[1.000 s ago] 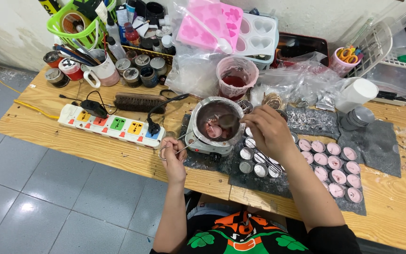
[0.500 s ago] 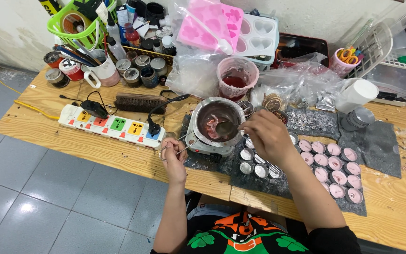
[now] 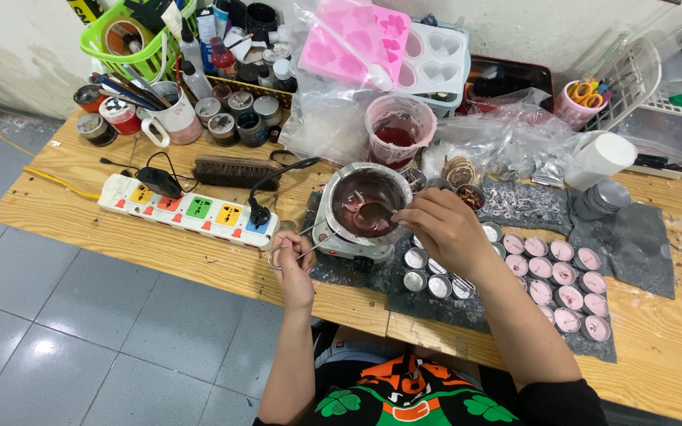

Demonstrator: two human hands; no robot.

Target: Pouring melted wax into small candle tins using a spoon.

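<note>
Home craft workshop: cluttered wooden table (image 3: 199, 268), silicone moulds (image 3: 357, 43), melting pot (image 3: 361, 197), filled tealight cups (image 3: 562, 276).

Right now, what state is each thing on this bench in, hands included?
Pot: on the small heater, pink liquid inside.
Spoon: dipped in the pot, held by right hand.
Left hand: gripping the pot's wire handle.
Tins: near the pot empty, those to the right filled pink.
Power strip: two plugs in.
</note>
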